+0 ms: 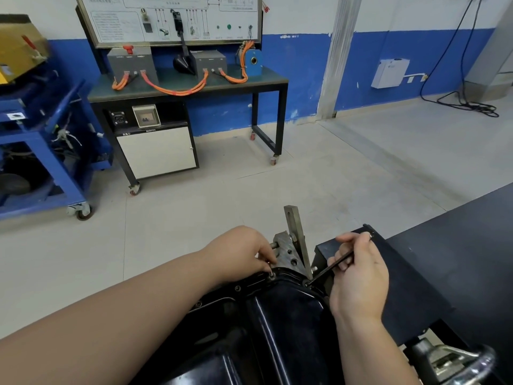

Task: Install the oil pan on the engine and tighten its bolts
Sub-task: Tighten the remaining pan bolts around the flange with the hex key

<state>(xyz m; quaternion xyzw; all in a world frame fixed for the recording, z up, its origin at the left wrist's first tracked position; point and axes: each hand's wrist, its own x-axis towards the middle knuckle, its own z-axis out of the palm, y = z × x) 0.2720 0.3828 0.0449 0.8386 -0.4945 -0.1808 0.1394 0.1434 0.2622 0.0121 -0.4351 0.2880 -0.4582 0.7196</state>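
A glossy black oil pan (280, 323) lies on the engine at the bottom centre, several bolts along its flange. My left hand (244, 251) pinches a bolt (270, 275) at the pan's far left corner. My right hand (358, 276) grips a black hex key (331, 266), whose tip sits in a bolt (306, 283) at the far right corner. Behind the pan stands a grey metal engine bracket (293, 245).
A dark table (449, 259) runs along the right. A chrome handle (472, 362) sits at bottom right. Across the tiled floor stand a black training bench (188, 87) with orange cables and a blue cart (41, 162) on the left.
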